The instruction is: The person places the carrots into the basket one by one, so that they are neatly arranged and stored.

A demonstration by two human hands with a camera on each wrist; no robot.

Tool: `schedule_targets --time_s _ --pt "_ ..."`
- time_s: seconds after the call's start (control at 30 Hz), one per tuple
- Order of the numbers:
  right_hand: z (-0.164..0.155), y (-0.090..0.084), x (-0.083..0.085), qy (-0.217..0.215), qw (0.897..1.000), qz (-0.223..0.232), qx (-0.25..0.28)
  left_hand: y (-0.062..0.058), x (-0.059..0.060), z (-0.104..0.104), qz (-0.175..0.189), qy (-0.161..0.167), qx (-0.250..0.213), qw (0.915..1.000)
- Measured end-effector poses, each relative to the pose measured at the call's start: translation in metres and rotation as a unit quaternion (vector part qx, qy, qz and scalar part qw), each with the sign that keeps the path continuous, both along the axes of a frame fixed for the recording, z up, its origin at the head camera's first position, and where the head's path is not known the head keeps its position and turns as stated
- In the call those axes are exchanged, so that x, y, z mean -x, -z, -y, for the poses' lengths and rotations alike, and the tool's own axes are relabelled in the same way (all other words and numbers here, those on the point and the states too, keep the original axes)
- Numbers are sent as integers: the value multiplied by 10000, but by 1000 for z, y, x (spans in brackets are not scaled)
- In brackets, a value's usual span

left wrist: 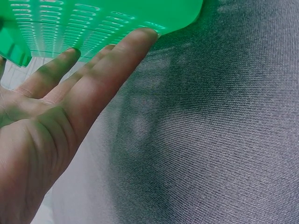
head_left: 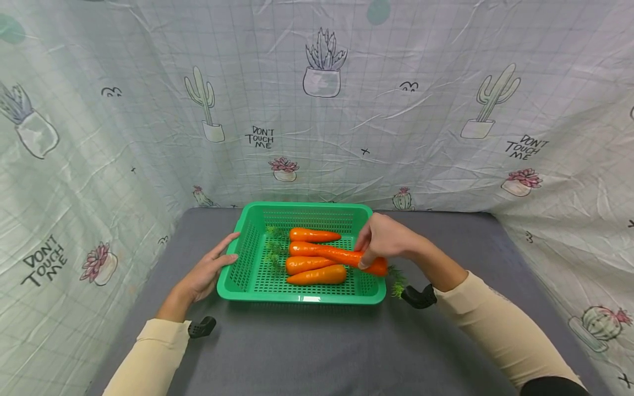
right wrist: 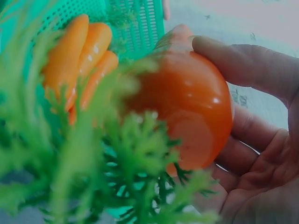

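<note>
My right hand (head_left: 388,237) grips an orange carrot (right wrist: 201,107) near its thick end, thumb on one side and fingers on the other. This carrot slants over the right rim of a green plastic basket (head_left: 302,299); its leafy green top (right wrist: 135,154) hangs outside the rim. Several other carrots (head_left: 317,274) lie side by side inside the basket, and the held one's thin end overlaps them in the head view. At the basket's left wall, my left hand (head_left: 202,276) has its fingers extended, fingertips right at the slotted side (left wrist: 79,28).
The basket stands on a dark grey cloth surface (head_left: 297,352). Behind and at both sides hangs a pale sheet (head_left: 366,121) printed with potted cacti and lettering. A black strap piece (head_left: 418,297) sits at the right wrist, and a similar one (head_left: 202,328) at the left.
</note>
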State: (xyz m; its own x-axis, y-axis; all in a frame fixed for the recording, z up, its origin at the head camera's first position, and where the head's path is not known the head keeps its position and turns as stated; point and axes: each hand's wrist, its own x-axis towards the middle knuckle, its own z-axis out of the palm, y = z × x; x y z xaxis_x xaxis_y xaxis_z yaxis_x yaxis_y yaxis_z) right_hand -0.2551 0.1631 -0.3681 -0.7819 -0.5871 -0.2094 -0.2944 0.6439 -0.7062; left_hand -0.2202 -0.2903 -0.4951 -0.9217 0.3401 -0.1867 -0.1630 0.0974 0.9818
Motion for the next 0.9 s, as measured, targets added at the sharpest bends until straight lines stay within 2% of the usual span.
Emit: schedule_targets --time_s 0.27,0.47,0.7,0.9 --pt "23 2 1 -319 9995 49 -39 1 1 1 -148 -21 185 9997" --pt "40 4 3 -366 9989 226 -193 0 0 -1 -213 -40 395 9990" --pt "57 8 9 -676 9971 308 -149 0 -1 -3 -195 -122 396 9990" --pt "71 15 17 -857 9945 453 -391 0 -1 -2 -168 -118 335 9992"
